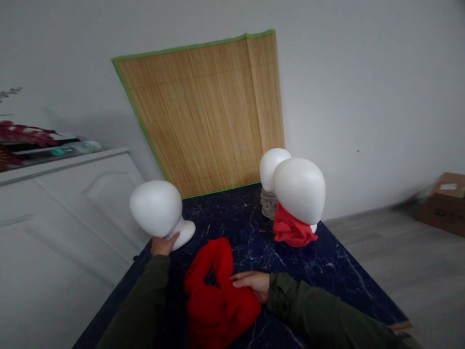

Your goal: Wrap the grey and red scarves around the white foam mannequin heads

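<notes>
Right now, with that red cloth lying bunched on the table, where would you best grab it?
Pinch the red cloth from above at its raised upper loop, the arch by the dark gap. That fold stands free of the table, so fingers can close round it. The right hand already rests on its right edge.

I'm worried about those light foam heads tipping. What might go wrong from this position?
The left hand grips only the neck of the tilted foam head, whose base is partly lifted near the table edge; it may slip and roll off. The right hand rests on the red scarf; a one-handed pull could drag its folds along the tabletop. The far heads stand close together, so a bump might topple both.
</notes>
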Motion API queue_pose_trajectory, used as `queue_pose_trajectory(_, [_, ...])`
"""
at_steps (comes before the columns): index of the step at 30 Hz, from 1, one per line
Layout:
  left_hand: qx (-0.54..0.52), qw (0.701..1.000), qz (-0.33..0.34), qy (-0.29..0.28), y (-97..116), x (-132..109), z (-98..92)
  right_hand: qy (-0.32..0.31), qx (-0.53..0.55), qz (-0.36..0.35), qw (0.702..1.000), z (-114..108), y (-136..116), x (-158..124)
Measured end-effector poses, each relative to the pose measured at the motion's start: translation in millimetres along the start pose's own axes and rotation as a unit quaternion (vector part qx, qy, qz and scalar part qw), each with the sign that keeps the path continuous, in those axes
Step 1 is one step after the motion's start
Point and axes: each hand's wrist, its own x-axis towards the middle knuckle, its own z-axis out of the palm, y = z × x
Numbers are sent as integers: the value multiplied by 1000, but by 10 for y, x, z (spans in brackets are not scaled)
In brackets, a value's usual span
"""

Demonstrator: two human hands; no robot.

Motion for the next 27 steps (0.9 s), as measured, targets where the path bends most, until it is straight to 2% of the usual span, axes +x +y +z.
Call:
queue_pose_trajectory(3, [19, 998, 26, -45, 116, -470, -138, 10, 8, -2, 1000, -25, 23, 36])
queue_pose_trajectory(4, [16, 995, 54, -86, 165, -664, -189, 8, 7, -2, 1000, -28, 30, 44])
queue_pose_trajectory(5, [20, 984, 94, -151, 216, -857, -235, 5, 4, -4, 1000, -28, 35, 49])
queue_pose_trajectory(8, [43, 943, 126, -305, 378, -1288, -302, -8, -5, -10, 1000, -17, 33, 38])
queue_pose_trajectory(10, [74, 918, 117, -372, 471, -1366, -242, -4, -11, -13, 1000, -9, 25, 21])
queue_pose_trajectory(12, [114, 903, 117, -398, 540, -1283, -89, 0, -15, -15, 1000, -5, 23, 4])
queue_pose_trajectory(14, [143, 901, 135, -387, 598, -1096, 128, -11, -27, -17, 999, 0, 32, -10])
queue_pose_trajectory(17, [171, 913, 157, -336, 709, -765, 454, -56, -68, -35, 995, 14, 59, -14])
queue_pose_trajectory(19, [194, 919, 165, -300, 797, -578, 597, -82, -108, -71, 988, 15, 73, -9])
queue_pose_trajectory(21, [208, 923, 184, -266, 886, -449, 652, -71, -177, -129, 973, 2, 71, -12])
queue_pose_trajectory(23, [208, 925, 213, -236, 977, -395, 635, -15, -305, -206, 930, -18, 47, -38])
queue_pose_trajectory(25, [202, 927, 237, -211, 1076, -441, 588, 50, -451, -278, 847, -23, 4, -89])
queue_pose_trajectory(27, [195, 925, 257, -201, 1180, -600, 556, 74, -557, -325, 760, 8, -46, -152])
